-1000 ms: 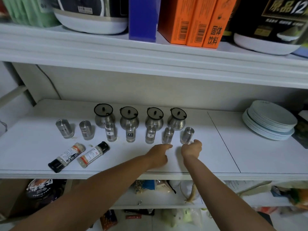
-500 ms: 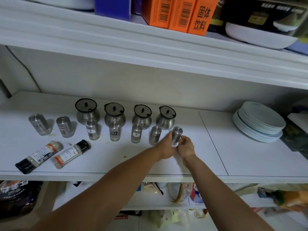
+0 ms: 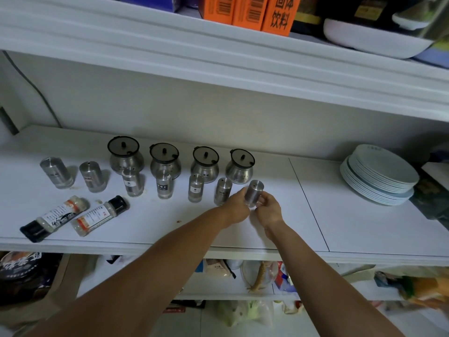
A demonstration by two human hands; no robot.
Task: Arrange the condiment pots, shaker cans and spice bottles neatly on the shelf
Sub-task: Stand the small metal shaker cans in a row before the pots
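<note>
On the white shelf (image 3: 267, 229) several steel condiment pots (image 3: 124, 158) with dark lids stand in a back row. In front of them stands a row of steel shaker cans (image 3: 132, 182), with two more at the left (image 3: 56, 172). The rightmost shaker can (image 3: 254, 195) is held between both hands: my left hand (image 3: 234, 207) grips its left side and my right hand (image 3: 268, 211) holds its lower right. Two spice bottles (image 3: 54, 218) with black caps lie on their sides at the front left.
A stack of pale plates (image 3: 381, 175) sits at the right of the shelf. Orange boxes (image 3: 250, 10) and cooker boxes stand on the upper shelf, which overhangs. Bags and packets fill the lower shelf (image 3: 243, 273). A seam (image 3: 308, 205) divides the shelf board.
Both hands reached forward from the shelf front and took hold of the rightmost shaker can, tilting it slightly. The camera has tipped down and shifted left.
</note>
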